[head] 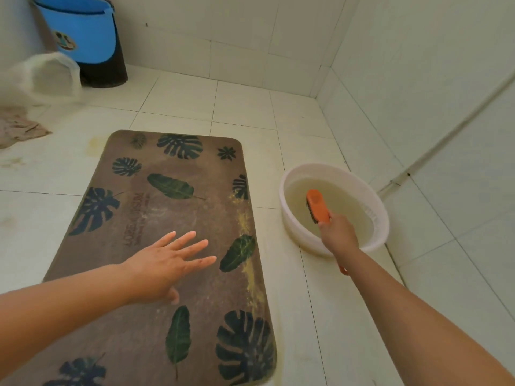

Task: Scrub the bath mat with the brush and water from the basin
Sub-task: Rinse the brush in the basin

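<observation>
Mat [156, 218]: matt brown fabric, short nap, yellowish gritty stains. Basin [289, 218]: smooth white plastic, cloudy water. Brush [317, 203]: orange plastic back, dark bristles. Floor [245, 107]: glossy pale tile. Bucket [80, 32]: shiny blue plastic. Rag [19, 128]: crumpled cloth.

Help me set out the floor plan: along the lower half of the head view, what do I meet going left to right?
Left hand flat on the bath mat → yellowish stain along the mat's right edge → orange brush held by the right hand, over the white basin.
</observation>
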